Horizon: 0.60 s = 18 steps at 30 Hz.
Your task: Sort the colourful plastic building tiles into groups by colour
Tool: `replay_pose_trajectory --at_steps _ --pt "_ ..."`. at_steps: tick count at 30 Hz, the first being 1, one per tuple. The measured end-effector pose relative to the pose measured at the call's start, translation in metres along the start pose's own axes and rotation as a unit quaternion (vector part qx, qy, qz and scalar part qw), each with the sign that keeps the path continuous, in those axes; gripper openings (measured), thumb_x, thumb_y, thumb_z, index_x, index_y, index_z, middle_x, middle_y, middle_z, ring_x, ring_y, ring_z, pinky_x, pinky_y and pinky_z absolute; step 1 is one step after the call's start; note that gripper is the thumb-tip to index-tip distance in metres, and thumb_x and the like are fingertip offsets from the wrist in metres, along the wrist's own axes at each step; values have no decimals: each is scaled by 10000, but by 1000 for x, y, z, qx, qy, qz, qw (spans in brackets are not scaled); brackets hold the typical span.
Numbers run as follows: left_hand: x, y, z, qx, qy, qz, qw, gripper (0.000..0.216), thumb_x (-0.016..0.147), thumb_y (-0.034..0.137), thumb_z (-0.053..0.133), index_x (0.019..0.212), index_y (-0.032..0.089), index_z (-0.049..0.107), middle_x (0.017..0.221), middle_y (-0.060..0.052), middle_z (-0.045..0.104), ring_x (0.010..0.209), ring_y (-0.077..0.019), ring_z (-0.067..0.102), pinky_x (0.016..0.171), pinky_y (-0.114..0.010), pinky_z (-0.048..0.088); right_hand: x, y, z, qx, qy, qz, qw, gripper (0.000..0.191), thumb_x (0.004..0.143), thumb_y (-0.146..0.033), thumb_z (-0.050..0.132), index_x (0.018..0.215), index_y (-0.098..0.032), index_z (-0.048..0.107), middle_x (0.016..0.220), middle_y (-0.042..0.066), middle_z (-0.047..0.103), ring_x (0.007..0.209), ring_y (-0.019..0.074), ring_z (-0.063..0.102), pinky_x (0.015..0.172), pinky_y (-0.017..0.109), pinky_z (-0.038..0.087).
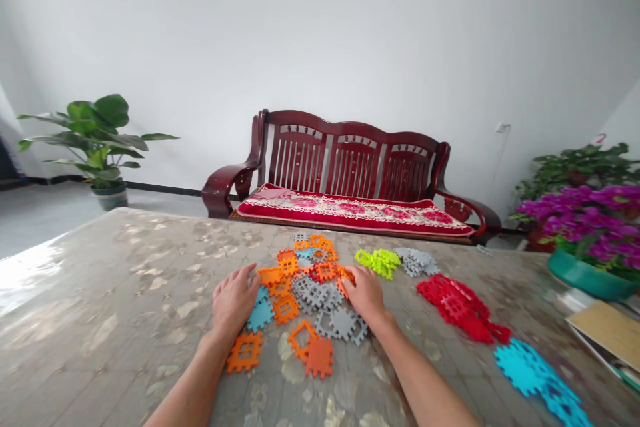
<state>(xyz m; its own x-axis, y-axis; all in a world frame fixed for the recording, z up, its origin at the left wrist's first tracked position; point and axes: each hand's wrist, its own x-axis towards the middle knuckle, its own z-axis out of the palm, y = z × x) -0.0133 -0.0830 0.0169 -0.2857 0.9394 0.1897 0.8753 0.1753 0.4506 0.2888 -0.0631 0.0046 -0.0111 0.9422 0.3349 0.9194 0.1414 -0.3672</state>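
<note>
A mixed pile of flat, notched-edge plastic puzzle tiles lies between my hands, in orange, grey, light blue and red. My left hand (235, 300) rests at the pile's left side, fingers stretched out, close to an orange tile (270, 276) and a light blue tile (261, 315). On the right side, my right hand (366, 295) has its thumb and fingers closed about the edge of an orange tile (342, 285). Grey tiles (344, 323) lie just inside that wrist. Nearer to me are an orange window-shaped tile (245, 352) and a solid orange tile (319, 356).
To the right, single-colour heaps lie apart: yellow-green tiles (378, 262), grey tiles (417, 261), red tiles (457, 307) and blue tiles (537, 377). A flowerpot (590, 275) and a notebook (613, 333) occupy the table's right edge. Behind the table (125, 320) stands a wooden bench (350, 160).
</note>
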Motion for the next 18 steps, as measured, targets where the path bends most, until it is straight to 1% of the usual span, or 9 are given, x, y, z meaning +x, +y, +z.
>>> replay_pose_trajectory --at_steps 3,6,9,11,15,18 --pt "1 -1 0 1 -5 7 1000 494 917 394 336 1276 215 626 1316 -112 643 1233 -285 563 1065 -461 378 -2 3 2 59 16 27 998 308 784 -277 603 1075 -216 685 1063 75 700 1032 238 603 944 361 441" --pt "1 -1 0 3 -9 7 1000 485 912 391 345 1267 230 635 1315 -104 644 1234 -285 560 1063 -462 376 -9 12 -1 134 50 48 989 449 696 -237 637 1143 -189 641 1126 79 675 1064 230 599 968 346 445" --pt "1 -1 0 4 -13 6 1000 477 910 387 357 1268 238 634 1316 -98 643 1239 -282 554 1065 -453 369 -21 29 -11 165 71 62 982 527 665 -249 632 1187 -183 608 1153 79 658 1067 227 603 974 342 452" --pt "0 0 0 4 -17 7 1000 474 913 380 355 1272 239 631 1319 -97 641 1245 -279 547 1072 -450 357 -31 44 -22 145 83 75 983 550 675 -286 623 1215 -186 591 1146 81 654 1059 235 606 965 356 459" --pt "0 1 0 -2 -15 12 1000 466 915 375 351 1253 243 643 1310 -97 646 1243 -281 544 1077 -458 345 -49 78 -43 70 115 103 986 599 676 -318 611 1257 -181 564 1144 96 649 1083 268 593 971 403 447" --pt "0 -1 2 -6 -9 17 1000 444 907 380 366 1216 268 664 1302 -77 653 1233 -279 550 1072 -467 348 -59 97 -52 28 126 126 984 576 683 -318 595 1245 -191 574 1134 93 661 1075 278 595 962 416 447"
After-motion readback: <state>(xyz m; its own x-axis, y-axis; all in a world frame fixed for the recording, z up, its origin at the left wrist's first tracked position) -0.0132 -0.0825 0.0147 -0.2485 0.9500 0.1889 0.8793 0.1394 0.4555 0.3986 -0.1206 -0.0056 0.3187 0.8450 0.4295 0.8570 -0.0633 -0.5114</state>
